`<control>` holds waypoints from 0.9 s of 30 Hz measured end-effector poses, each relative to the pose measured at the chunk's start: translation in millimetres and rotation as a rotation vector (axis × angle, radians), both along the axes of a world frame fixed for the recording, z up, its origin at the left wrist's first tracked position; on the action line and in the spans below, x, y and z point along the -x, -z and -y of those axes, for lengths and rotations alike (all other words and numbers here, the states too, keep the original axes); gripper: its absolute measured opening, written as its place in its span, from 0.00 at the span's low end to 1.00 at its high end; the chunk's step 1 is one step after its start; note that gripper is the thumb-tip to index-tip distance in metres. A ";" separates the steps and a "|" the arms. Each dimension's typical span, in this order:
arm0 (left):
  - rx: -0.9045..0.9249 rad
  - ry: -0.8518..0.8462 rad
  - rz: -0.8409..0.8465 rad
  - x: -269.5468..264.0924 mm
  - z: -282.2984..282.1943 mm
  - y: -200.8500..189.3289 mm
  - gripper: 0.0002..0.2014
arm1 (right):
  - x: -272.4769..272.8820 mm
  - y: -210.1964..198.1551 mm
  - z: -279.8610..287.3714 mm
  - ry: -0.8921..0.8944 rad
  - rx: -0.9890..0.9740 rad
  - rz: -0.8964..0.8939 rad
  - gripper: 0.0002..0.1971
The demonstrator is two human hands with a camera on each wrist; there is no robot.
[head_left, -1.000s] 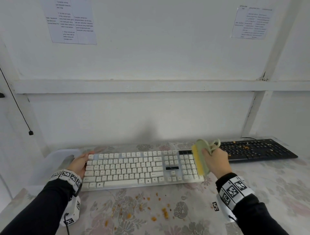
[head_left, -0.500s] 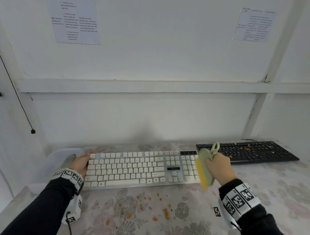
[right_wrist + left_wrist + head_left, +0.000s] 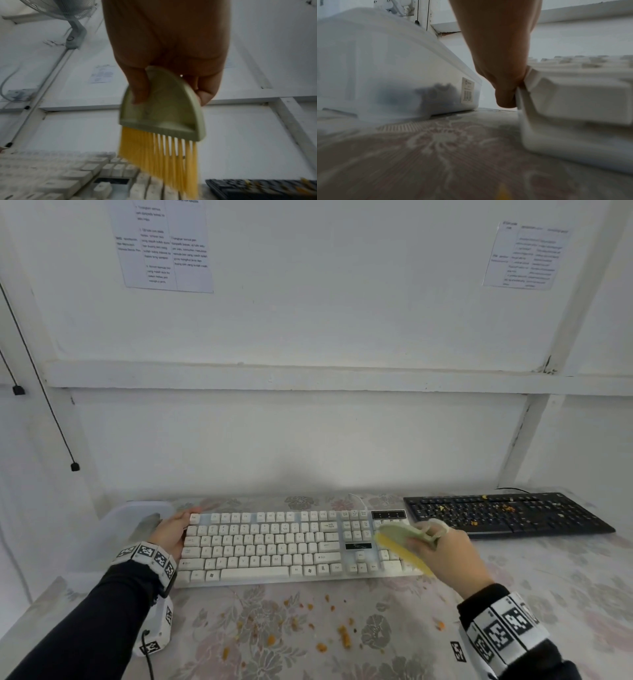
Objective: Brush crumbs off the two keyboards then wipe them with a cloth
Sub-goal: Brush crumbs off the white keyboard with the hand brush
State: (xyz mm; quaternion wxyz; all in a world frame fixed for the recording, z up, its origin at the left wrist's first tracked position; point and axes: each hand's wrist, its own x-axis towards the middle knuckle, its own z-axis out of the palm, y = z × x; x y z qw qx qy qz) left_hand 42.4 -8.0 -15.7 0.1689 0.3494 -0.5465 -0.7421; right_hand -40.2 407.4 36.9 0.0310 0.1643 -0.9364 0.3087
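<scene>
A white keyboard (image 3: 274, 546) lies on the flowered tablecloth in the head view. My left hand (image 3: 173, 530) grips its left end, thumb on the top edge; the left wrist view shows fingers (image 3: 503, 86) against the keyboard's (image 3: 573, 108) side. My right hand (image 3: 445, 553) holds a green brush with yellow bristles (image 3: 400, 546) over the number pad. In the right wrist view the brush (image 3: 163, 115) hangs bristles-down on the white keyboard's (image 3: 60, 175) right keys. A black keyboard (image 3: 503, 517) with orange crumbs on it lies at the right.
Orange crumbs (image 3: 342, 635) are scattered on the cloth in front of the white keyboard. A translucent plastic box (image 3: 113, 532) stands at the left, close to my left hand. A white wall rises directly behind both keyboards.
My right hand swept the brush down past the keyboard's front right edge, then brought it back up onto the number pad. The left hand has stayed on the keyboard's left end.
</scene>
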 end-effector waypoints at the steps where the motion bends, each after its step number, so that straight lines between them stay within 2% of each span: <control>1: 0.002 0.006 -0.007 -0.8 -0.8 -0.5 0.14 | -3.1 -2.5 4.7 -0.103 0.028 -0.055 0.02; 3: -0.003 -0.003 -0.010 -0.2 -0.7 0.2 0.15 | -14.5 -4.8 22.6 -0.339 -0.004 -0.126 0.05; 5: -0.014 -0.008 -0.029 0.3 -0.9 -0.1 0.13 | -28.4 -2.0 48.3 -0.528 -0.027 -0.116 0.15; 7: -0.012 -0.002 -0.047 2.0 -0.9 1.3 0.11 | -35.1 10.4 71.9 -0.603 -0.030 -0.110 0.26; 8: -0.013 -0.017 -0.043 1.9 -0.9 1.6 0.10 | -36.0 17.2 80.7 -0.608 -0.051 -0.118 0.25; 10: -0.026 -0.014 -0.046 0.4 -1.1 0.0 0.10 | -34.2 29.3 89.7 -0.591 -0.125 -0.103 0.12; 12: -0.016 0.010 -0.055 0.1 -1.9 -0.8 0.11 | -30.5 36.0 85.5 -0.578 -0.200 -0.049 0.07; 16: -0.012 -0.010 -0.070 0.0 0.3 1.1 0.10 | -20.7 31.3 62.3 -0.530 -0.298 -0.107 0.07; 17: -0.021 0.006 -0.073 0.2 0.6 1.5 0.10 | -18.7 29.0 60.6 -0.539 -0.266 -0.135 0.08; 19: -0.021 0.000 -0.055 0.3 3.3 3.5 0.11 | -17.9 27.8 65.6 -0.641 -0.173 -0.167 0.09; 22: -0.021 0.004 -0.044 1.8 6.0 5.4 0.13 | -22.5 36.6 80.9 -0.798 -0.209 -0.181 0.10; 25: -0.033 0.026 -0.060 2.8 7.4 7.0 0.14 | -13.8 51.1 75.0 -0.713 -0.223 -0.194 0.15; 27: -0.032 0.022 -0.059 2.7 8.2 7.8 0.13 | -5.4 49.7 60.3 -0.652 -0.229 -0.187 0.14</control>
